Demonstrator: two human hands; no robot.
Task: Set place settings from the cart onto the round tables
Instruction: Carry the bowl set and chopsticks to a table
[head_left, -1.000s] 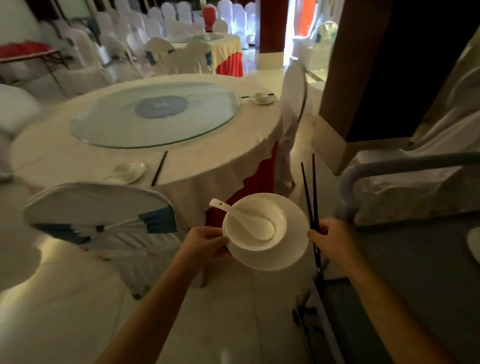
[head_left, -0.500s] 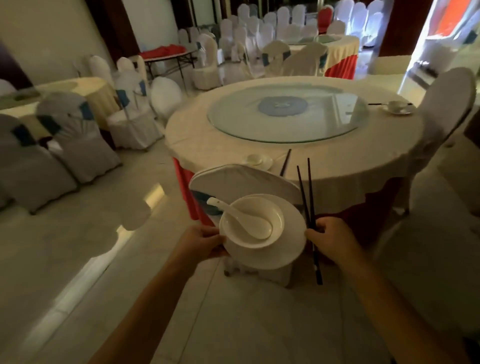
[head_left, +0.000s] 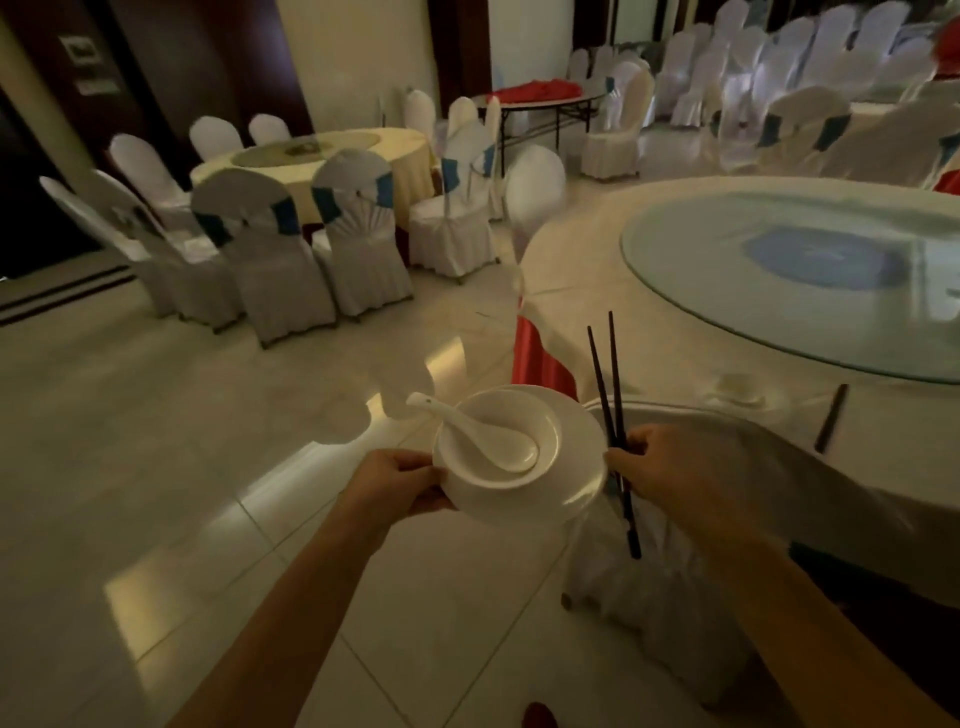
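The left hand (head_left: 402, 483) grips the near-left rim of a round, glossy white plate (head_left: 582, 483), thumb on top and fingers curled under it. A smooth white bowl (head_left: 498, 441) sits on the plate, and a white ceramic spoon (head_left: 480, 434) lies in the bowl with its handle poking out over the left rim. The whole set is held in the air above the pale, shiny floor tiles (head_left: 208, 493), just left of a chair (head_left: 753, 519).

The right hand (head_left: 675, 473) is closed around two thin, straight black chopsticks (head_left: 613, 415), fingers clamped on them below the middle. Their tips point up and away, and the lower ends stick out beneath the hand. The hand touches the plate's right edge.

The chair wears a soft, pleated white cover; the right forearm hides much of its back, and its outline is smeared by blur. Beyond it stands a round table (head_left: 623, 322) with a cream cloth over a red skirt, cut off at the right edge. A round glass turntable (head_left: 727, 291) rests on it. Near the table's front edge lies a small pale dish (head_left: 737, 392), too blurred to make out clearly, with a dark stick (head_left: 831, 418) beside it, probably a chopstick.

Farther back a second round table (head_left: 363, 150) is ringed by white-covered chairs with blue sashes.
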